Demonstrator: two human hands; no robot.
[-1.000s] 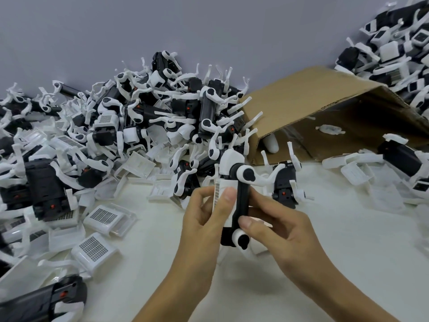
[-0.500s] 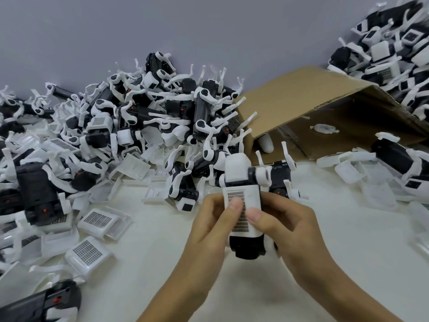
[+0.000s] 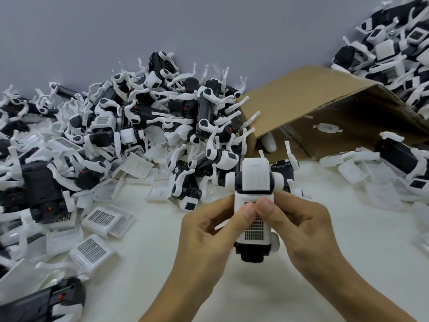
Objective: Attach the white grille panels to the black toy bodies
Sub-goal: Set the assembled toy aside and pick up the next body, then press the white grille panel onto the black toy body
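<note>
One toy body (image 3: 252, 249) with one grille panel (image 3: 255, 231), two hands, left (image 3: 209, 238) and right (image 3: 299, 226), pinching it.

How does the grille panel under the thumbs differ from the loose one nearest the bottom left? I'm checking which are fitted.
The held grille panel sits on a black toy body, pressed by the thumbs of the left hand and right hand; the loose grille panel lies on the table, untouched. The held one is partly covered; the loose one shows fully. Both are white with a dark grid.
</note>
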